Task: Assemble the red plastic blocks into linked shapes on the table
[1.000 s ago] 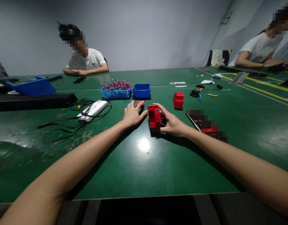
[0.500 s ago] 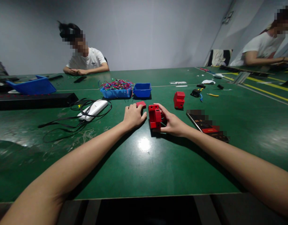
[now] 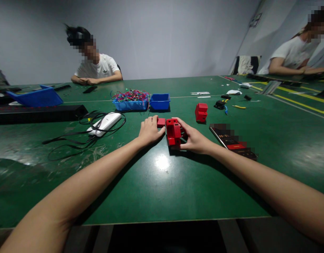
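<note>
My right hand (image 3: 192, 138) is closed round a red plastic module housing (image 3: 173, 136), which stands on the table with round holes in its top and a hollow facing me. Just left of it, my left hand (image 3: 150, 131) lies low over the table, fingers loosely apart and thumb toward the housing. Between the left fingers and the housing is a smaller red block (image 3: 161, 122); the fingers are at its left side, and whether they grip it is hidden. Another red module (image 3: 201, 112) stands farther back on the right.
Behind the hands are a blue bin full of coloured wires (image 3: 131, 104) and another blue bin (image 3: 160, 102). A white power strip (image 3: 105, 123) with black cable lies left. A phone (image 3: 232, 141) lies right of my right hand. Two people sit beyond the table.
The smaller red block has shifted slightly right and toward me, closer to the housing. My left fingers have moved slightly. The right hand still holds the housing, nearly in place.
</note>
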Demonstrator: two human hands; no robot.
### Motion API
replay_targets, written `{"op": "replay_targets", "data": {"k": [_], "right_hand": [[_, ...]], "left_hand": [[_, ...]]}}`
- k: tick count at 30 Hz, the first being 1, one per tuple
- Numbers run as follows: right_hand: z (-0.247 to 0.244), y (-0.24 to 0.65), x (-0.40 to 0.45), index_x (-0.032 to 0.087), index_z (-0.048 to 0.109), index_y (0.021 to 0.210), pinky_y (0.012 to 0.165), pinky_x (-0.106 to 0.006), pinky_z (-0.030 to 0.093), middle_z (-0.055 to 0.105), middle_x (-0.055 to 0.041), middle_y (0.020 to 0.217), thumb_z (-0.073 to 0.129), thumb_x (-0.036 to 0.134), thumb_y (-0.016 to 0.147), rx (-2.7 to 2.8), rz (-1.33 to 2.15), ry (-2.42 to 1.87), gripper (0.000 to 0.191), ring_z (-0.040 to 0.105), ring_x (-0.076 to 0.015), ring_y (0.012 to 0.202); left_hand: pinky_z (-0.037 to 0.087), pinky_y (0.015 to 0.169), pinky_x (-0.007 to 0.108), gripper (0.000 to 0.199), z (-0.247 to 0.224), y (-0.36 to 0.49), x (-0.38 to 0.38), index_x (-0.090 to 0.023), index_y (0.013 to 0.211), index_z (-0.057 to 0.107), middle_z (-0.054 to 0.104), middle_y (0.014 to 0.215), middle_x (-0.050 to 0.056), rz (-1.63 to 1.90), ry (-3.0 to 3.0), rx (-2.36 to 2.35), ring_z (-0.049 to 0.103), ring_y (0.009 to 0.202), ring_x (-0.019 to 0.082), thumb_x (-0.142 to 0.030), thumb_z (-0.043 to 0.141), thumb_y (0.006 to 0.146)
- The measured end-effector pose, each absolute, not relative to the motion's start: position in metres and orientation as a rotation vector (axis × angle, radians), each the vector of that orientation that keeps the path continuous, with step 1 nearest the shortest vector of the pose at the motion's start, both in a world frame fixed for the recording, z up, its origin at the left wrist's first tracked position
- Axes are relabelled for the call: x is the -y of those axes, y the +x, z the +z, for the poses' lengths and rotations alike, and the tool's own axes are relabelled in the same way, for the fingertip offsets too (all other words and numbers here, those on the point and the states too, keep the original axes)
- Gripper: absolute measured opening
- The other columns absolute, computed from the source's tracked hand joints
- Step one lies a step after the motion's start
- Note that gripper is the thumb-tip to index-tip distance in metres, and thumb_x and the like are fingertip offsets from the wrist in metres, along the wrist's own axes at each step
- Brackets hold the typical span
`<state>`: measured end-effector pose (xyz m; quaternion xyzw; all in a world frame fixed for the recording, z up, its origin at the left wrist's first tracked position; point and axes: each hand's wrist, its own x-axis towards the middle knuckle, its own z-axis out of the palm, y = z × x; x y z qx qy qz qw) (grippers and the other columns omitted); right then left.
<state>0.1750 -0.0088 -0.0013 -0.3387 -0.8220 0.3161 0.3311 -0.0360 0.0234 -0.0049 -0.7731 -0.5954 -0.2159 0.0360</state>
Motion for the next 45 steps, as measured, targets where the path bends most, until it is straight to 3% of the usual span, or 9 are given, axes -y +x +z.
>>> {"op": "replay_targets", "data": {"k": [8, 12, 15, 18, 24, 30, 34, 37, 45], "right_hand": [[-0.009, 0.174, 0.007, 0.024, 0.029, 0.150, 0.117, -0.054, 0.025, 0.021, -0.0187, 0.154, 0.082, 0.046, 0.062, 2.208, 0.524, -0.982, 0.105, 0.021, -0.0355, 0.147], [-0.009, 0.174, 0.007, 0.025, 0.030, 0.150, 0.117, -0.054, 0.025, 0.020, -0.0179, 0.156, 0.082, 0.047, 0.062, 2.216, 0.539, -1.005, 0.105, 0.019, -0.0350, 0.148], [-0.007, 0.173, 0.008, 0.027, 0.029, 0.150, 0.117, -0.055, 0.024, 0.022, -0.0168, 0.155, 0.082, 0.046, 0.062, 2.219, 0.545, -1.005, 0.104, 0.018, -0.0343, 0.149], [-0.006, 0.174, 0.009, 0.027, 0.030, 0.150, 0.117, -0.054, 0.025, 0.022, -0.0173, 0.155, 0.082, 0.047, 0.062, 2.215, 0.548, -1.015, 0.104, 0.019, -0.0344, 0.148], [-0.007, 0.176, 0.008, 0.026, 0.029, 0.150, 0.115, -0.057, 0.026, 0.021, -0.0196, 0.156, 0.082, 0.052, 0.061, 2.225, 0.532, -1.051, 0.108, 0.020, -0.0361, 0.148], [-0.007, 0.175, 0.007, 0.028, 0.027, 0.151, 0.113, -0.061, 0.027, 0.023, -0.0186, 0.156, 0.081, 0.052, 0.062, 2.242, 0.522, -1.037, 0.107, 0.020, -0.0365, 0.148], [-0.011, 0.176, 0.006, 0.026, 0.026, 0.152, 0.113, -0.060, 0.028, 0.022, -0.0194, 0.156, 0.081, 0.053, 0.061, 2.230, 0.519, -1.058, 0.110, 0.023, -0.0372, 0.147], [-0.013, 0.176, 0.004, 0.025, 0.028, 0.151, 0.114, -0.059, 0.028, 0.025, -0.0192, 0.154, 0.081, 0.052, 0.061, 2.216, 0.502, -1.055, 0.108, 0.024, -0.0365, 0.146], [-0.006, 0.174, 0.005, 0.025, 0.032, 0.147, 0.106, -0.056, 0.039, 0.047, -0.0154, 0.144, 0.079, 0.046, 0.065, 2.208, 0.512, -1.080, 0.097, 0.047, -0.0340, 0.131]], "left_hand": [[0.050, 0.094, 0.036, 0.076, -0.008, -0.043, -0.030, -0.014, 0.146, 0.022, 0.065, 0.123, 0.014, -1.054, -3.068, 1.233, 0.067, 0.106, 0.022, -0.029, 0.058, 0.081], [0.047, 0.103, 0.038, 0.064, -0.009, -0.043, -0.029, -0.012, 0.141, 0.033, 0.048, 0.144, 0.019, -1.131, -2.908, 1.187, 0.056, 0.125, 0.025, -0.028, 0.055, 0.083], [0.047, 0.099, 0.044, 0.049, -0.008, -0.043, -0.030, -0.010, 0.132, 0.045, 0.059, 0.131, 0.020, -1.037, -2.743, 1.469, 0.061, 0.117, 0.028, -0.029, 0.051, 0.087], [0.050, 0.092, 0.038, 0.040, -0.005, -0.043, -0.030, -0.015, 0.127, 0.047, 0.071, 0.114, 0.011, -0.982, -2.915, 1.478, 0.068, 0.104, 0.024, -0.028, 0.048, 0.089], [0.048, 0.095, 0.037, 0.045, -0.004, -0.043, -0.028, -0.016, 0.133, 0.043, 0.065, 0.126, 0.013, -1.002, -3.006, 1.202, 0.066, 0.107, 0.023, -0.028, 0.045, 0.090], [0.046, 0.099, 0.038, 0.050, -0.002, -0.046, -0.026, -0.016, 0.135, 0.040, 0.062, 0.123, 0.013, -1.472, -2.882, 1.341, 0.062, 0.110, 0.021, -0.045, 0.021, 0.099], [0.043, 0.103, 0.043, 0.087, 0.001, -0.048, -0.022, -0.016, 0.144, 0.030, 0.054, 0.134, 0.017, -1.186, -3.142, 1.028, 0.056, 0.120, 0.030, -0.068, 0.052, 0.079], [0.042, 0.104, 0.048, 0.113, 0.002, -0.045, -0.021, -0.017, 0.148, 0.022, 0.051, 0.138, 0.019, -1.048, -3.180, 0.934, 0.054, 0.122, 0.035, -0.066, 0.074, 0.059], [0.042, 0.105, 0.049, 0.119, -0.002, -0.041, -0.022, -0.017, 0.149, 0.019, 0.044, 0.143, 0.022, -1.032, -3.046, 0.982, 0.052, 0.126, 0.037, -0.059, 0.080, 0.056]]}}
